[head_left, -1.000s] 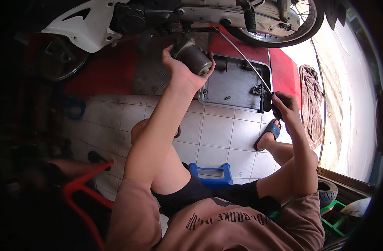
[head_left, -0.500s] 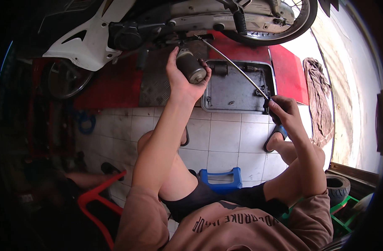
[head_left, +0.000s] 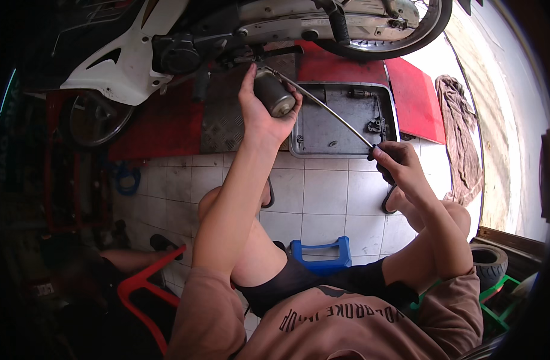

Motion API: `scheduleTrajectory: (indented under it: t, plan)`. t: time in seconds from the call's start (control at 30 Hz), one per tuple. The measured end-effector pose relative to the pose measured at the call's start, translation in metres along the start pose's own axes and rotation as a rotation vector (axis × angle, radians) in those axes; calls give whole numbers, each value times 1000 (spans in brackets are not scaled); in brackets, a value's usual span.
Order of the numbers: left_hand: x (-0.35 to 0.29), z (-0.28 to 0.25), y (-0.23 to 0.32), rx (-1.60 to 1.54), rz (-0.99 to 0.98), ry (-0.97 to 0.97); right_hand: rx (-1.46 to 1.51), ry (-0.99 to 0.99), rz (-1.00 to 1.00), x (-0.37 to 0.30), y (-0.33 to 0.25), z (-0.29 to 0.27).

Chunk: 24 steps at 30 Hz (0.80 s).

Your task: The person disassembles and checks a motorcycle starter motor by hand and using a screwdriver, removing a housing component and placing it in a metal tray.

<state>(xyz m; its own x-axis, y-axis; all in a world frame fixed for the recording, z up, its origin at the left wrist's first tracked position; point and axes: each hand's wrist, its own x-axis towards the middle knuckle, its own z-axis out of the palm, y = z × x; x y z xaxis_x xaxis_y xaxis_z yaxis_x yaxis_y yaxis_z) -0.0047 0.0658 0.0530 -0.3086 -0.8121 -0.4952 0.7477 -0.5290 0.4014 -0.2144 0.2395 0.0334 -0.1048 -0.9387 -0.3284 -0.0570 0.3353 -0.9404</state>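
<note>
My left hand (head_left: pixel 264 120) is wrapped round a dark cylindrical motor (head_left: pixel 272 93), its rounded metal end cap facing me. Closed on the dark handle of a long screwdriver (head_left: pixel 332 111) is my right hand (head_left: pixel 402 163). The screwdriver's thin steel shaft slants up to the left, and its tip reaches the far end of the motor; whether it touches there I cannot tell. Behind the motor stands a motorcycle (head_left: pixel 245 33) with white and dark panels. Below the shaft lies a shallow grey metal tray (head_left: pixel 323 133) holding several small dark parts (head_left: pixel 375 126).
The tray rests partly on a red platform (head_left: pixel 161 129) with a metal tread plate (head_left: pixel 221 129). A brown cloth (head_left: pixel 458 138) lies on the right. Near my legs is a blue plastic stool (head_left: pixel 323 264). A red chair frame (head_left: pixel 140 282) and another person's leg (head_left: pixel 125 261) are at lower left.
My right hand has moved slightly left, bringing the screwdriver's tip from above and right of the motor down to its far end. The left hand holds the motor almost unmoved.
</note>
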Motion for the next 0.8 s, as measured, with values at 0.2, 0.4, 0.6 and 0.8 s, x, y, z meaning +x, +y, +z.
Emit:
scheduleTrajectory:
  t: [0.2,0.4,0.6,0.8]
  plan:
    - [-1,0,1,6,7,-16,4,-15,57,-1,-5,0]
    - [-3,2,0,32,4,-4,-22,24,-3,2,1,0]
    - [-6,2,-2,73,46,4,-23,14,-9,2,3,-1]
    - [-6,3,-4,120,131,32,-41,-32,-27,0,1,-2]
